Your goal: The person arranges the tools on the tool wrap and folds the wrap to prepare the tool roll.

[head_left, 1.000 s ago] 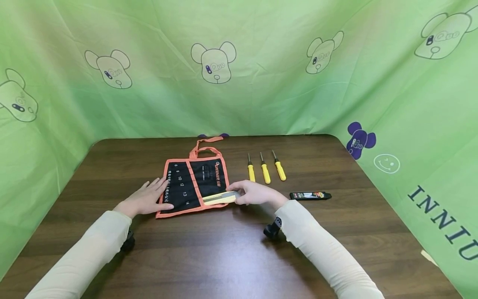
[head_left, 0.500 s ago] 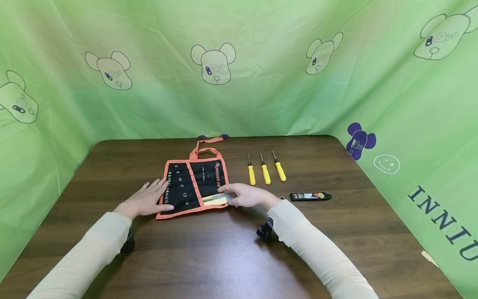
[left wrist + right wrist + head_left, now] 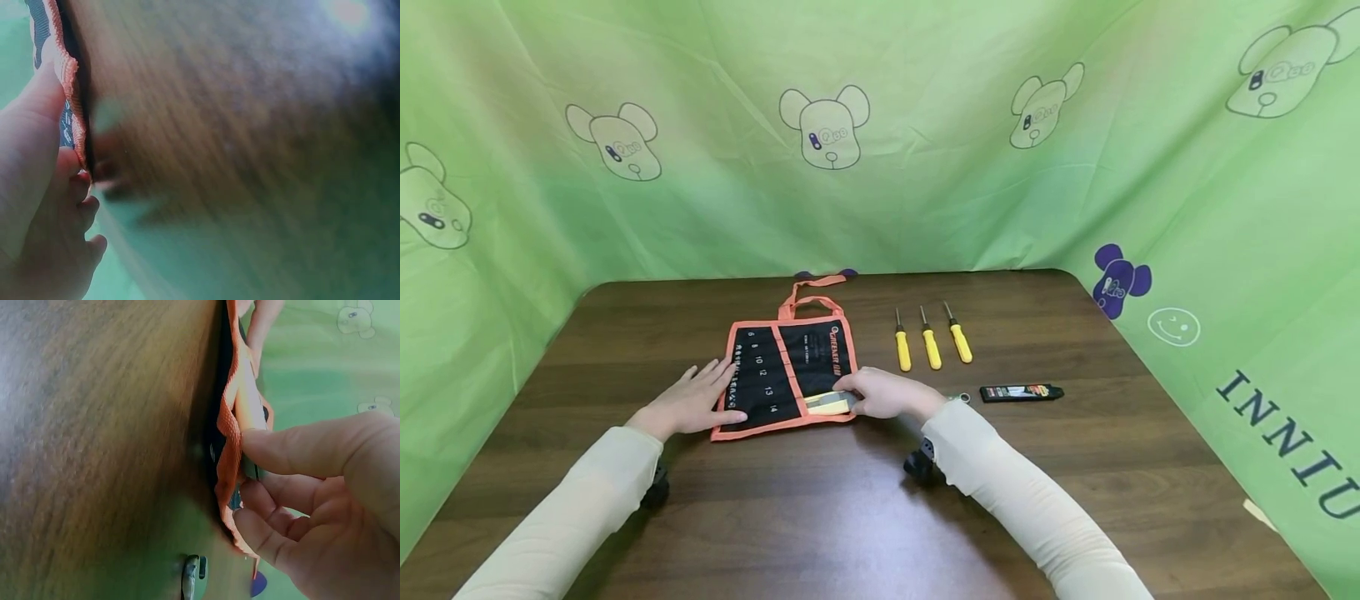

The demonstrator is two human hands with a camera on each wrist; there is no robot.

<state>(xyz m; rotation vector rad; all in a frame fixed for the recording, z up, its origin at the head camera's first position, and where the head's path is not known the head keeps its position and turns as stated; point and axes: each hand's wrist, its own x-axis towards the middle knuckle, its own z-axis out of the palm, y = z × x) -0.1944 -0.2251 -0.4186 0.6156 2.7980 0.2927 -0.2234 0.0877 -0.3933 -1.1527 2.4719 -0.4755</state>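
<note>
A black tool pouch (image 3: 811,358) with orange edging lies flat on the table, numbers printed on its left half. My left hand (image 3: 688,402) rests on its left edge, fingers straight and spread; in the left wrist view the thumb (image 3: 44,94) lies over the orange border. At the pouch's lower right, my right hand (image 3: 889,393) pinches the grey end of a yellow and grey utility knife (image 3: 827,404). The knife lies sideways, pointing left, its front end out of sight in the pouch. In the right wrist view, thumb and fingertips meet right at the orange edge, beside the knife (image 3: 249,403).
Three screwdrivers with yellow handles (image 3: 931,348) lie in a row behind the right hand. A black case with a printed label (image 3: 1021,393) lies to its right. Near the right wrist shows a small metal ring end (image 3: 964,398). Green printed cloth (image 3: 715,217) surrounds the table.
My right hand has moved left with the knife, and less of the knife shows outside the pouch. The metal ring end has come into view by the wrist. The left hand stays put.
</note>
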